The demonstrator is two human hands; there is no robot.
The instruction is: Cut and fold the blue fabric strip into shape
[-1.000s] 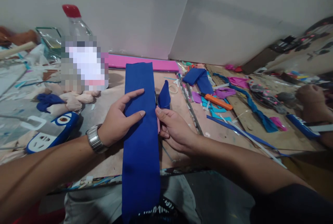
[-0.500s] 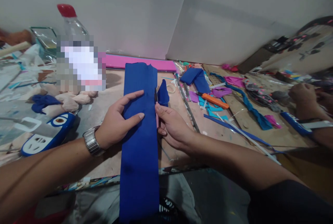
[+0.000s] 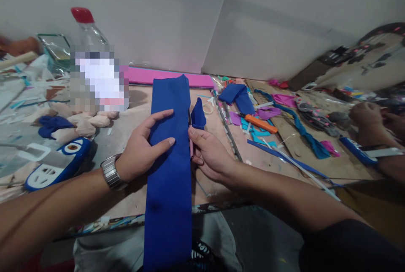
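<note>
A long strip of folded blue cloth (image 3: 169, 187) runs from the tabletop down over its front edge. My left hand (image 3: 142, 149) rests on the strip from the left, thumb and forefinger spread apart over the cloth; the other fingers are hidden. At the strip's right edge, my right hand (image 3: 211, 152) is closed on pink-handled scissors (image 3: 191, 147), seen edge-on. Their dark blade points away from me along the cloth's edge. Just right of the blade lies a pointed piece of blue cloth (image 3: 198, 115).
A red-capped bottle (image 3: 91, 27) stands at back left, behind a blue-and-white power strip (image 3: 58, 162). Right of my hands lie an orange utility knife (image 3: 259, 123), folded blue cloth (image 3: 237, 97) and coloured scraps. Another person's hand (image 3: 367, 118) is at far right.
The far end of the blue strip has shifted slightly, its top right corner now peaked and its right edge a little further left. Both hands keep nearly the same place and grip.
</note>
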